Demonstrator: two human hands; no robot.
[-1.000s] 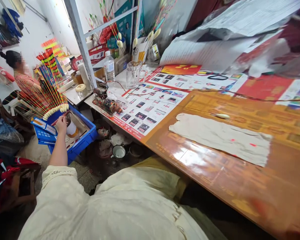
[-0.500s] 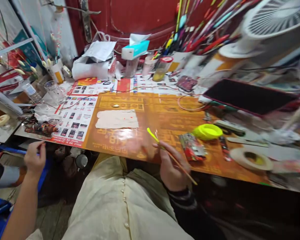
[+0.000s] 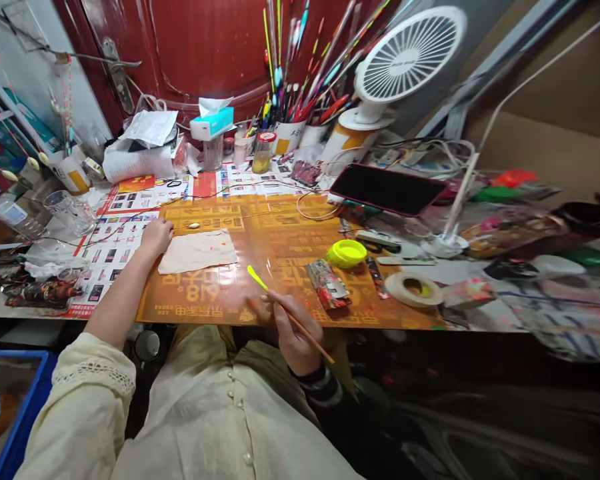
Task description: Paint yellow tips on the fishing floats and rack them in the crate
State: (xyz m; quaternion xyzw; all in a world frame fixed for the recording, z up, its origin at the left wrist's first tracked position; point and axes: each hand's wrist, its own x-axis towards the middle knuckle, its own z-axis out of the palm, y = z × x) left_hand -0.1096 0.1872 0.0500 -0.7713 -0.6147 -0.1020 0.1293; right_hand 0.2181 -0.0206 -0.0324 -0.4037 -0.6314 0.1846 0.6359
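My right hand is closed around a thin wooden paintbrush. Bright yellow paint coats the brush tip, which points up and left above the orange table covering. My left hand rests at the upper left corner of a pale cloth marked with small orange spots. Its fingers look curled together, and whatever may be between them is hidden. Just right of those fingers lies a small pale oval float on a thin stem. A tub of yellow paint stands to the right of the brush.
Near the tub lie a paint-stained packet, a tape roll and a dark tablet. A white fan, a tissue box and a lidded jar stand behind. A thin cord crosses the table.
My left hand has come up from beside the table onto its surface, to the cloth's corner. The right hand still holds the brush. The view has swung to the right.
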